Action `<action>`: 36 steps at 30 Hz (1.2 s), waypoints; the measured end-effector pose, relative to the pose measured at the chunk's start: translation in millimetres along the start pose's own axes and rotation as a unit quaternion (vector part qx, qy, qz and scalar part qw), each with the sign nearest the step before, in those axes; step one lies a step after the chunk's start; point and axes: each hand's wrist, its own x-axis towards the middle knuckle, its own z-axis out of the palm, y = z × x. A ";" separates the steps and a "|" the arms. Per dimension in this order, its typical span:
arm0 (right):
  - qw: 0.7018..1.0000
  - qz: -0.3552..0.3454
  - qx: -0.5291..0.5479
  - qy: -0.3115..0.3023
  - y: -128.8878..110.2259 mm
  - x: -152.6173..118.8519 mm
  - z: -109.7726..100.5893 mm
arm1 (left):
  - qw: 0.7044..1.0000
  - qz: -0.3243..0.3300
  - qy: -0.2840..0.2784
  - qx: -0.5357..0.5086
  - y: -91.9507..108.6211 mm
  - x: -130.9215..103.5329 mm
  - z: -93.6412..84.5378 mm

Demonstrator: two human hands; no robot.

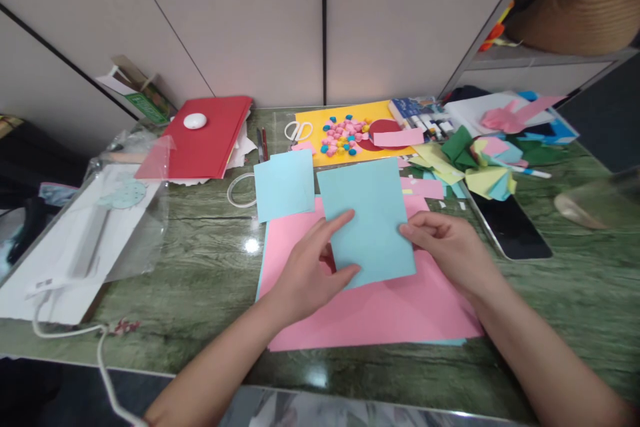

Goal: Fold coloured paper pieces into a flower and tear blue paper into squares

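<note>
A light-blue sheet of paper (371, 220) is held up over a larger pink sheet (350, 320) on the table. My left hand (315, 263) grips its left side, with the thumb and a finger showing on its face and the other fingers behind. On the right edge, my right hand (445, 240) pinches the sheet between thumb and curled fingers. Just left of it lie light-blue paper pieces (284, 187), overlapping the pink sheet's top left. Blue paper edges peek out from under the pink sheet.
A roll of tape (242, 190), white scissors (299, 130) and a red folder (205, 133) lie at back left. Pompom-like balls (345, 135) rest on yellow paper (305, 155). To the right are a phone (510, 223), folded papers (493, 167) and a clear cup (600, 203). A white cable (103, 353) hangs at left.
</note>
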 end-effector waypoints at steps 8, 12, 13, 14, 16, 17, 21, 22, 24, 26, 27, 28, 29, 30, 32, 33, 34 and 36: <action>1.000 0.004 -0.001 -0.006 -0.6 0.0 -0.5 | 1.000 -0.006 0.003 0.003 -0.9 -0.5 0.4; 1.000 0.000 -0.008 -0.010 -0.2 0.3 -4.1 | 1.000 -0.008 0.006 -0.002 -0.5 -0.5 0.0; 1.000 -0.004 -0.007 -0.009 0.2 0.4 -4.6 | 1.000 -0.002 0.007 -0.005 0.0 -0.4 -0.5; 1.000 -0.007 -0.005 -0.009 0.6 0.5 -4.7 | 1.000 0.006 0.007 -0.004 0.5 -0.3 -1.1; 1.000 -0.010 -0.001 -0.009 1.3 0.2 -4.3 | 1.000 0.022 0.006 0.007 1.7 0.1 -2.4; 1.000 -0.010 0.001 -0.008 1.6 0.0 -3.9 | 0.999 0.028 0.004 0.016 2.3 0.2 -2.9; 1.000 -0.001 0.022 -0.011 1.7 -0.7 -2.8 | 0.999 0.023 -0.004 0.037 3.9 -0.1 -3.9; 0.999 0.004 0.029 -0.015 1.6 -0.7 -2.9 | 0.999 0.020 -0.005 0.038 3.9 -0.4 -3.9; 0.999 0.012 0.036 -0.030 1.3 -0.5 -3.6 | 0.999 0.015 -0.003 0.037 3.5 -0.8 -3.8; 0.999 0.014 0.028 -0.043 1.2 -0.2 -4.5 | 0.999 0.011 0.000 0.035 3.0 -1.0 -3.8; 0.999 0.012 0.021 -0.045 1.2 0.0 -5.0 | 0.999 0.009 0.000 0.035 2.9 -1.0 -3.9; 0.999 0.009 0.014 -0.044 1.2 0.2 -5.3 | 0.999 0.007 0.000 0.036 3.0 -0.9 -4.0; 0.999 0.005 0.008 -0.040 1.3 0.4 -5.4 | 0.999 0.005 0.000 0.037 3.1 -0.7 -4.0; 0.999 0.001 0.004 -0.037 1.5 0.5 -5.3 | 0.999 0.003 -0.001 0.037 3.3 -0.5 -4.0; 0.999 -0.005 -0.002 -0.033 2.1 0.9 -5.0 | 0.999 -0.001 -0.001 0.034 3.7 -0.2 -3.8; 0.999 -0.008 -0.006 -0.033 2.6 1.0 -4.8 | 1.000 -0.003 -0.002 0.031 3.9 -0.1 -3.6; 0.999 -0.010 -0.009 -0.032 3.1 1.1 -4.8 | 1.000 -0.005 -0.003 0.027 3.9 -0.1 -3.4; 0.999 -0.013 -0.011 -0.033 4.1 1.2 -5.3 | 1.000 -0.010 -0.004 0.020 3.8 -0.1 -3.1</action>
